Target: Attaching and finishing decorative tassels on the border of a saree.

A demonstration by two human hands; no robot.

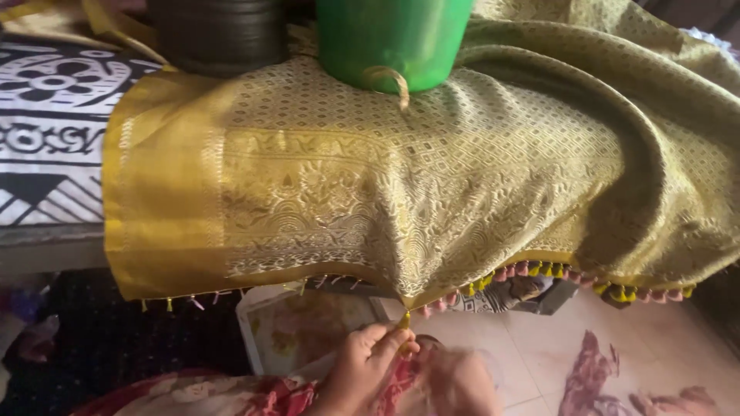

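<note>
Both hands pinching yellow tassel

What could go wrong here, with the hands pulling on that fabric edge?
1. The left hand pinches a yellow tassel on the golden fabric, drawing the hem into a point; a harder tug could drag the cloth.
2. The green container and dark container stand on that fabric and might tip.
3. The right hand is blurred; its grip is unclear.
</note>
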